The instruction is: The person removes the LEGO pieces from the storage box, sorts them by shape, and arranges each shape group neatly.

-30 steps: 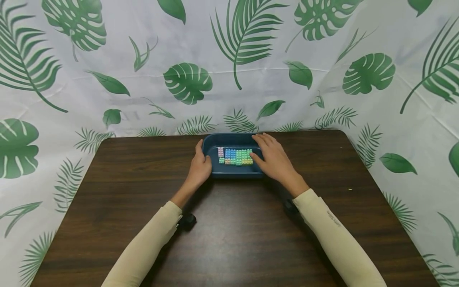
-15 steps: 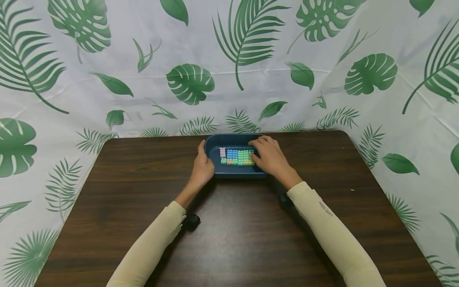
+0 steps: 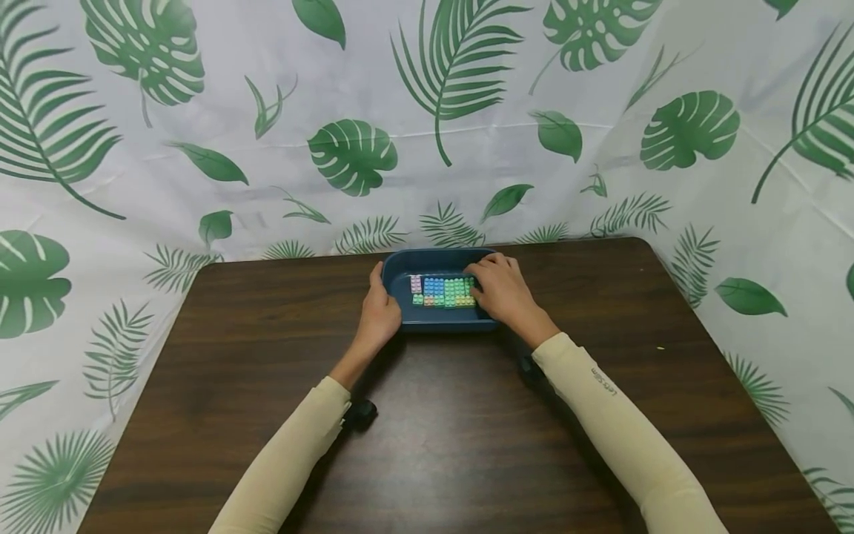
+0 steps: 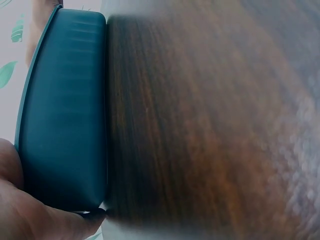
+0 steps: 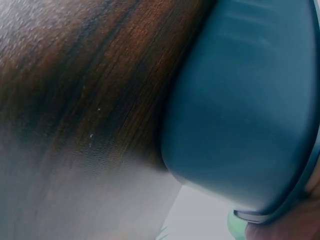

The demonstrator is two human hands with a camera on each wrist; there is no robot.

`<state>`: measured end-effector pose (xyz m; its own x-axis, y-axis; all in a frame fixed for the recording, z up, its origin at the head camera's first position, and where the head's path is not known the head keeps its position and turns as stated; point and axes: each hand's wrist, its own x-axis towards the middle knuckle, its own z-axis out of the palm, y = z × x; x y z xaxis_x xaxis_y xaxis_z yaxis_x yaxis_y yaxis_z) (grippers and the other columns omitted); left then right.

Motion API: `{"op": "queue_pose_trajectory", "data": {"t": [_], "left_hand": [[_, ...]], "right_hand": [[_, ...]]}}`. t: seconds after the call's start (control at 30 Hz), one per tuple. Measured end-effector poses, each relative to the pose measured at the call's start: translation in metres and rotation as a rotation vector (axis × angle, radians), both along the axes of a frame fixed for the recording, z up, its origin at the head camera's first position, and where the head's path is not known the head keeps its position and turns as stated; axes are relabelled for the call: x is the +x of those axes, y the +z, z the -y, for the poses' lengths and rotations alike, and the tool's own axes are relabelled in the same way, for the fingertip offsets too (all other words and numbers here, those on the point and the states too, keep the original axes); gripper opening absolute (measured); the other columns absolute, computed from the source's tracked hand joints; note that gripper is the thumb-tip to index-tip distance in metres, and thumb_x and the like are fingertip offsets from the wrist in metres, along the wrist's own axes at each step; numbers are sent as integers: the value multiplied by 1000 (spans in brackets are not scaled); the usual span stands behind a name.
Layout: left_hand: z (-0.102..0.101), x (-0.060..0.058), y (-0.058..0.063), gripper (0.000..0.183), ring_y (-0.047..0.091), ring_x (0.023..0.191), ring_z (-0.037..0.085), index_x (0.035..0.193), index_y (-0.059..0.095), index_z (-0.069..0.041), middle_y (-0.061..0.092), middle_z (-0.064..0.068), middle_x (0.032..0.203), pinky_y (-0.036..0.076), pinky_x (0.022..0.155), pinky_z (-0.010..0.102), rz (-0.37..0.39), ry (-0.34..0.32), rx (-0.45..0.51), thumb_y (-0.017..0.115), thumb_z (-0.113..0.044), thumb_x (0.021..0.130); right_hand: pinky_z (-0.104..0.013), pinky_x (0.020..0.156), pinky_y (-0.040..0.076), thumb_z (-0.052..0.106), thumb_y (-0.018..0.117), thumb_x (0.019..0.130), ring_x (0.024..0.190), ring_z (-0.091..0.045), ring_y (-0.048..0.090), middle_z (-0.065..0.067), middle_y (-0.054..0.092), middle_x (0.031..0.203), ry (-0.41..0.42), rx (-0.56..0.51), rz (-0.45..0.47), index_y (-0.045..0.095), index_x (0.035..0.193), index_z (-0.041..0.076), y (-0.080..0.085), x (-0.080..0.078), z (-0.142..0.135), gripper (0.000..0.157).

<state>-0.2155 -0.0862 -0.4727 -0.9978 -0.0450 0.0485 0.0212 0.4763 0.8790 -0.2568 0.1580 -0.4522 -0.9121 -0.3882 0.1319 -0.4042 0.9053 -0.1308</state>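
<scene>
A dark blue tray stands at the table's far edge, holding several pastel toy building bricks laid in a block, with blue, green, pink and yellow among them. My left hand grips the tray's left end, thumb on the near side. In the left wrist view, the fingers of that hand curl round the corner of the tray. My right hand reaches over the right end, thumb and fingers bent about a darker green brick at the row's right end. The tray's right corner and some fingertips are hidden beneath that hand.
The dark wooden table spreads toward me. A leaf-printed cloth hangs close behind the tray and along both sides. A tiny pale scrap lies on the right. Dark wrist cameras sit under both sleeves.
My right hand has shifted slightly left and in over the tray, its fingers bending in from a spread pose to the bricks' right end. The left hand keeps its grip on the tray.
</scene>
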Motion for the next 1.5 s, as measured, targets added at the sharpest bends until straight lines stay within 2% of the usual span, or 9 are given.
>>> {"op": "queue_pose_trajectory", "data": {"t": [0.13, 0.3, 0.53, 0.7, 0.9, 1.03, 1.2, 1.37, 1.5], "left_hand": [[-2, 0, 0, 69, 51, 86, 31, 155, 10, -15, 57, 25, 97, 39, 80, 42, -3, 13, -6, 31, -1, 91], [-2, 1, 0, 68, 50, 83, 30, 155, 10, -15, 54, 21, 87, 39, 80, 41, -4, 17, -20, 31, -1, 91], [-2, 0, -3, 68, 51, 95, 31, 155, 10, -16, 57, 26, 118, 39, 85, 43, 4, 15, -18, 31, -2, 91], [-2, -1, -4, 68, 50, 85, 31, 155, 10, -17, 53, 17, 83, 39, 83, 42, 13, 17, -21, 31, -2, 92], [-2, -1, -3, 67, 48, 79, 28, 155, 11, -16, 38, 1, 65, 39, 82, 41, 8, 24, -15, 31, -3, 92], [-2, -1, -3, 67, 41, 63, 23, 155, 10, -16, 33, -2, 60, 39, 70, 39, 9, 19, -7, 31, -3, 92], [-1, 1, -3, 68, 33, 53, 20, 155, 9, -17, 30, -3, 57, 37, 62, 38, 16, 12, 10, 31, -3, 92], [-2, 0, -3, 68, 38, 58, 23, 155, 8, -18, 32, -1, 59, 38, 70, 39, 23, 18, 4, 30, -3, 92], [-3, -1, -2, 68, 49, 76, 28, 155, 9, -17, 53, 11, 77, 39, 77, 41, 14, 22, -9, 30, -3, 92]], "right_hand": [[-52, 107, 28, 31, 69, 88, 127, -29, 43, -1, 65, 123, -7, 2, 6, 64, 122, 23, 0, -1, 0, 35], [-51, 106, 28, 32, 69, 87, 125, -28, 45, 0, 66, 122, -16, 21, 13, 65, 122, 23, 0, -1, 1, 36], [-51, 104, 29, 29, 72, 85, 121, -28, 48, 0, 67, 121, -10, 39, 18, 64, 123, 24, -1, -2, 1, 39], [-51, 104, 28, 27, 72, 86, 120, -27, 48, 1, 67, 122, -15, 43, 27, 63, 123, 25, -2, -2, 1, 38], [-51, 104, 28, 28, 72, 86, 120, -27, 48, 1, 67, 122, -23, 45, 32, 63, 123, 26, -2, -3, 2, 38], [-50, 105, 27, 27, 72, 86, 120, -27, 48, 1, 68, 121, -26, 24, 36, 62, 123, 25, -2, -3, 1, 39], [-50, 105, 27, 25, 72, 85, 120, -26, 49, 0, 67, 121, -20, -2, 38, 60, 126, 24, -1, -2, 1, 42], [-51, 104, 29, 27, 73, 85, 120, -27, 49, -2, 67, 122, -19, -2, 21, 58, 128, 22, 3, 0, 1, 46], [-51, 103, 30, 27, 75, 83, 119, -28, 49, -3, 67, 121, -15, -6, -25, 58, 129, 22, 6, 1, -1, 49]]}}
